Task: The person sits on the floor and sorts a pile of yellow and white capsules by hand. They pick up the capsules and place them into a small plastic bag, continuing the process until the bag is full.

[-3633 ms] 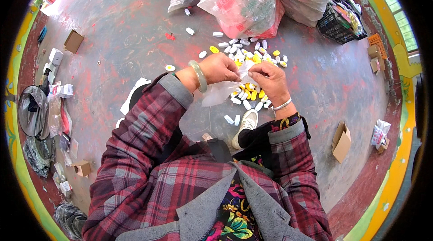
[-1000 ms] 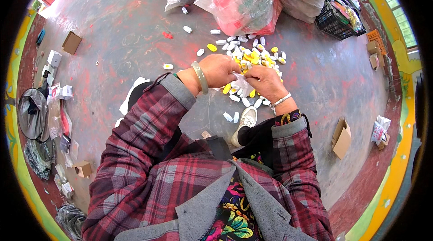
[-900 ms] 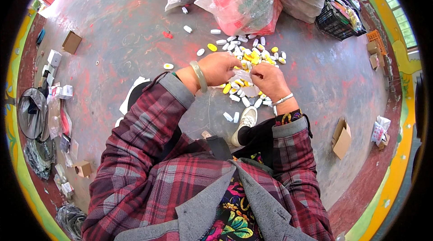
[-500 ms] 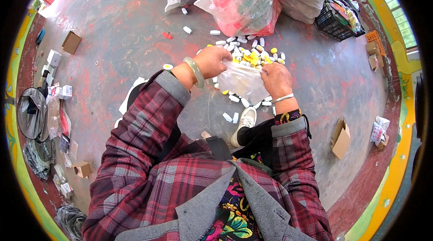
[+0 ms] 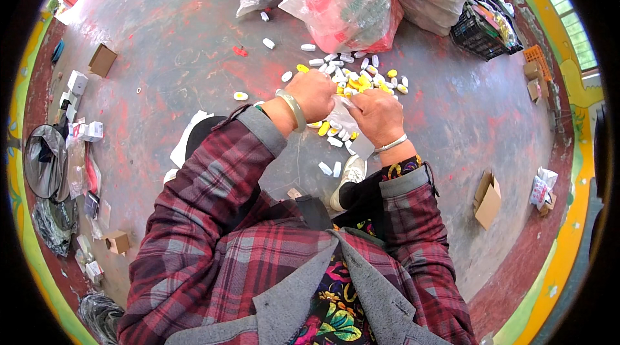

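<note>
My left hand (image 5: pixel 310 94) and my right hand (image 5: pixel 380 114) are closed on the upper edge of a clear plastic bag (image 5: pixel 340 112), which hangs between them above the floor. Both hands show their backs, and most fingertips are hidden. Below and beyond them lies a scattered pile of small white oblong plastic pieces (image 5: pixel 308 47), mixed with yellow ones (image 5: pixel 392 73). A few yellow and white pieces also lie close under the bag, near my shoe (image 5: pixel 352 180).
Big filled plastic sacks (image 5: pixel 345 6) stand past the pile, with a black crate (image 5: pixel 481 32) to their right. An opened cardboard box (image 5: pixel 487 200) lies at right. Along the left wall are small white boxes (image 5: pixel 77 83), a round mesh basket (image 5: pixel 46 161) and bundled plastic (image 5: pixel 55 225).
My hands have come closer together, the left one moving right and the right one slightly left. The bag between them is now bunched narrower, uncovering more pieces beneath.
</note>
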